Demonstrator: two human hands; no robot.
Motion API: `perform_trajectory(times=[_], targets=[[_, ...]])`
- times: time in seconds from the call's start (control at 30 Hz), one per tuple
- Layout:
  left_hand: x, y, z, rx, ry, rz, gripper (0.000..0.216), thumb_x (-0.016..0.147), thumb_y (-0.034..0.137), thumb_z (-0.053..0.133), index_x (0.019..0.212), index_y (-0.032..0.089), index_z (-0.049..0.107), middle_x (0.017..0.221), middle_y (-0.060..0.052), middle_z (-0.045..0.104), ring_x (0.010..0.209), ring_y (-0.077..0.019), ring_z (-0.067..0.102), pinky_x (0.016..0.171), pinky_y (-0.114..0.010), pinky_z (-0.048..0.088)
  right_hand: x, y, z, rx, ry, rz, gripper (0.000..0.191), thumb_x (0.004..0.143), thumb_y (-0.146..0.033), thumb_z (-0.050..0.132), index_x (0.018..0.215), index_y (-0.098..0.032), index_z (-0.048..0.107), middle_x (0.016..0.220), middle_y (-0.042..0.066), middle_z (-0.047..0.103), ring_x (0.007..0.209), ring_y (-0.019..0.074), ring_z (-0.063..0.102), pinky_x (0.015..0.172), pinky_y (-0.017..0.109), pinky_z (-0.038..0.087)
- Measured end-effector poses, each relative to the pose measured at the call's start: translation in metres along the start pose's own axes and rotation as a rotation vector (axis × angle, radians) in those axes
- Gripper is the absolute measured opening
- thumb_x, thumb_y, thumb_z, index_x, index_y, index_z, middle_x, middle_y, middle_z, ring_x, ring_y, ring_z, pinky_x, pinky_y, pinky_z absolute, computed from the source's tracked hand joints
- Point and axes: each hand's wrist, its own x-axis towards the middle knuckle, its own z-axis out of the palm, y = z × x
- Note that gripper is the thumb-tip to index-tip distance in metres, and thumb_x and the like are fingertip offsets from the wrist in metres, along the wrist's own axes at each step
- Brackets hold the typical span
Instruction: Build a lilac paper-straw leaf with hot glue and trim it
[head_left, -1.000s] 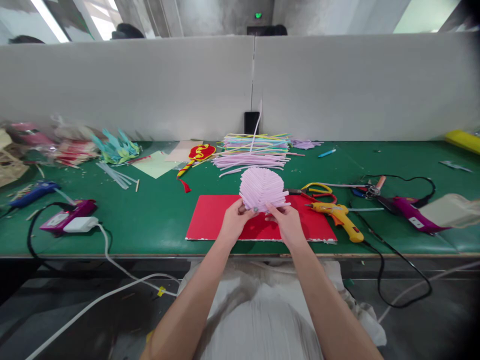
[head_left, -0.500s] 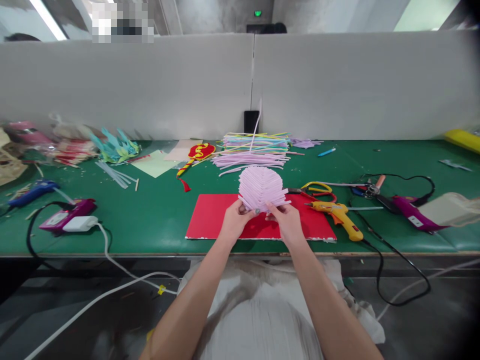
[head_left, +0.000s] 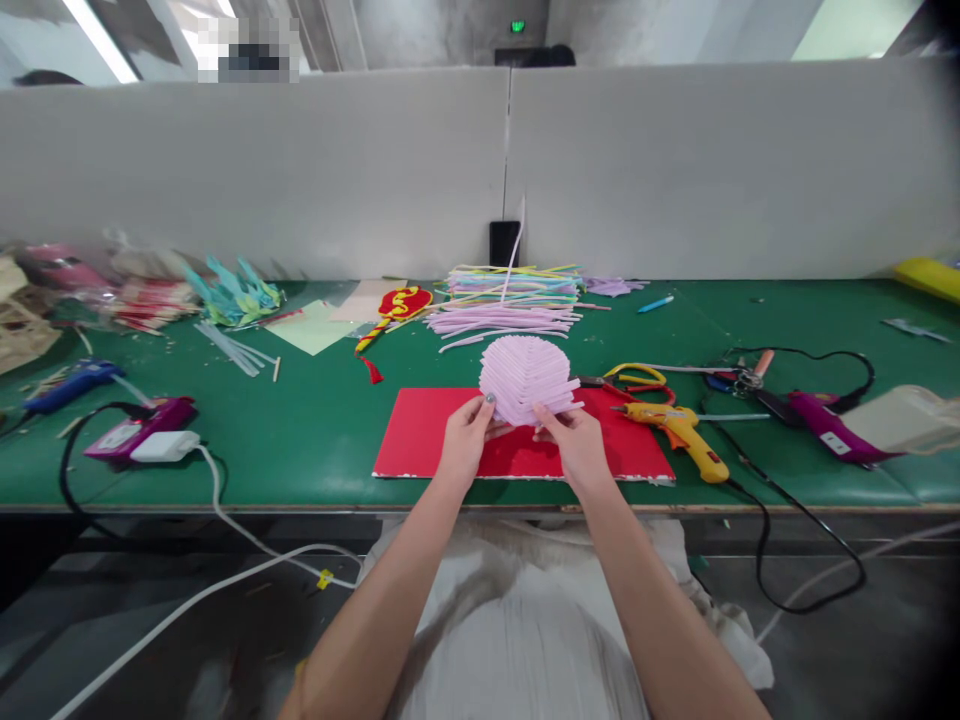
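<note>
Nearest, the left hand [head_left: 463,435] and right hand [head_left: 580,442] come in over the desk [head_left: 315,450] from either side of a lilac leaf [head_left: 525,375] made of fuzzy sticks. Each grip is closed on it: the left thumb and fingers pinch its lower left edge, the right pair its lower right, near the uneven stick ends. Holding by the bottom edge leaves most of the ribbed face in sight, and two grips probably keep such a soft piece flat. The leaf is in front of the person, above a red board [head_left: 427,430], seemingly lifted off it; the board likely guards the desk top. A yellow glue gun [head_left: 679,432] lies by the right hand with its nozzle over the board's edge, presumably to be within easy reach, as are the scissors [head_left: 637,378] just beyond. Farther off, a red and yellow fan [head_left: 403,303] lies left of the loose lilac sticks [head_left: 502,320], which are laid roughly side by side, perhaps for simple picking. Behind the pile, a black phone [head_left: 504,243] leans upright against the grey partition [head_left: 300,180], which seems to serve as its prop.
</note>
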Motion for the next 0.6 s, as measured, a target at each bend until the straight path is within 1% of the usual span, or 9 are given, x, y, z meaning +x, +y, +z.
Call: perform_trajectory(times=[0.13, 0.23, 0.3, 0.4, 0.5, 0.6], targets=[[0.0001, -0.0005, -0.0006, 0.029, -0.013, 0.006, 0.041, 0.068, 0.051, 0.070, 0.083, 0.014, 0.062, 0.078, -0.002, 0.069, 0.077, -0.0206, 0.068, 0.078, -0.038, 0.056, 0.0004, 0.0003, -0.0002, -0.004, 0.000, -0.003, 0.034, 0.057, -0.044, 0.078, 0.069, -0.013, 0.069, 0.059, 0.001, 0.065, 0.048, 0.0117, 0.057, 0.051, 0.027, 0.053], [0.0004, -0.0010, -0.0005, 0.056, -0.049, 0.002, 0.042, 0.068, 0.049, 0.070, 0.089, 0.014, 0.061, 0.085, -0.004, 0.070, 0.081, -0.0215, 0.068, 0.081, -0.040, 0.055, 0.0011, 0.0007, -0.0004, -0.007, 0.016, -0.009, 0.035, 0.057, -0.044, 0.078, 0.069, -0.013, 0.069, 0.056, 0.001, 0.064, 0.047, 0.0120, 0.056, 0.050, 0.027, 0.053], [0.0003, -0.0009, 0.0001, 0.081, -0.088, -0.005, 0.045, 0.065, 0.045, 0.074, 0.094, 0.014, 0.061, 0.092, -0.006, 0.071, 0.085, -0.0226, 0.068, 0.084, -0.041, 0.054, 0.0013, 0.0004, -0.0004, -0.005, 0.032, -0.014, 0.035, 0.059, -0.045, 0.077, 0.071, -0.012, 0.069, 0.057, 0.001, 0.064, 0.048, 0.0117, 0.056, 0.050, 0.028, 0.053], [-0.0003, 0.0000, 0.0017, 0.128, -0.147, -0.015, 0.045, 0.061, 0.038, 0.078, 0.094, 0.014, 0.061, 0.095, -0.007, 0.071, 0.088, -0.0241, 0.068, 0.086, -0.042, 0.053, 0.0011, -0.0007, 0.0002, -0.009, 0.043, -0.019, 0.037, 0.060, -0.046, 0.076, 0.074, -0.012, 0.069, 0.062, 0.002, 0.066, 0.050, 0.0117, 0.056, 0.051, 0.028, 0.054], [-0.0010, -0.0001, 0.0037, 0.176, -0.167, -0.015, 0.041, 0.063, 0.036, 0.076, 0.093, 0.014, 0.059, 0.090, -0.008, 0.072, 0.082, -0.0236, 0.070, 0.086, -0.043, 0.053, 0.0012, -0.0004, 0.0005, -0.032, 0.034, -0.020, 0.039, 0.059, -0.047, 0.075, 0.073, -0.012, 0.068, 0.062, 0.003, 0.066, 0.050, 0.0124, 0.056, 0.051, 0.029, 0.054], [-0.0017, -0.0011, 0.0038, 0.236, -0.144, -0.001, 0.040, 0.067, 0.033, 0.072, 0.097, 0.014, 0.055, 0.085, -0.006, 0.071, 0.075, -0.0216, 0.070, 0.082, -0.041, 0.055, 0.0021, 0.0015, -0.0003, -0.067, 0.019, -0.021, 0.040, 0.060, -0.049, 0.074, 0.073, -0.013, 0.067, 0.062, 0.003, 0.066, 0.049, 0.0126, 0.057, 0.051, 0.030, 0.054]])
